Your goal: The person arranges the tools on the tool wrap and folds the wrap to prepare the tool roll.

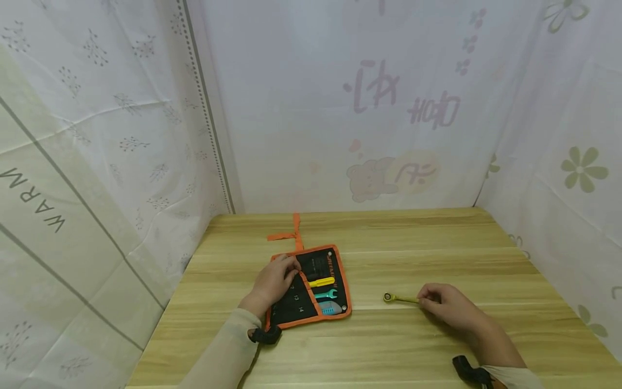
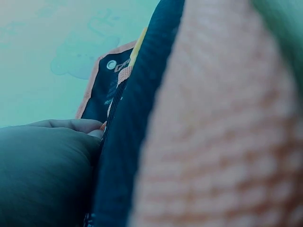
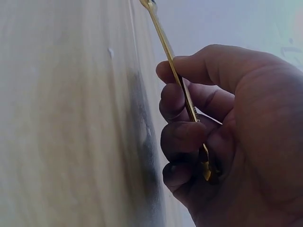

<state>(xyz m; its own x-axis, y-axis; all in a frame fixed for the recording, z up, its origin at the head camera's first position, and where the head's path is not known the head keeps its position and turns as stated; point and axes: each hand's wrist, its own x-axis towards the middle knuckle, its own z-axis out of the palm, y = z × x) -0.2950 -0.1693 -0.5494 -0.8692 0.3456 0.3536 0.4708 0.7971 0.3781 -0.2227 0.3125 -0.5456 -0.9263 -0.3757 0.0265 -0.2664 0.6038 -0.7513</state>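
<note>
A black tool pouch (image 1: 291, 310) with orange trim lies unrolled on the left part of the table. My left hand (image 1: 272, 281) is over its far left part, pinching the orange edge of the pocket between thumb and finger. From the pockets stick out a yellow handle (image 1: 322, 282), a teal open-end wrench (image 1: 328, 294) and a blue-grey tool end (image 1: 331, 308). To the right, my right hand (image 1: 449, 305) holds a yellow ratchet wrench (image 1: 403, 299), its ring end pointing left. In the right wrist view, fingers and thumb curl round the wrench shaft (image 3: 163, 40).
Orange tie straps (image 1: 296, 232) stretch from the pouch toward the table's back edge. The wooden table (image 1: 369, 351) is bordered by printed curtains (image 1: 301, 108) at the back and both sides. Pocket numbers such as 13 and 14 show on the pouch.
</note>
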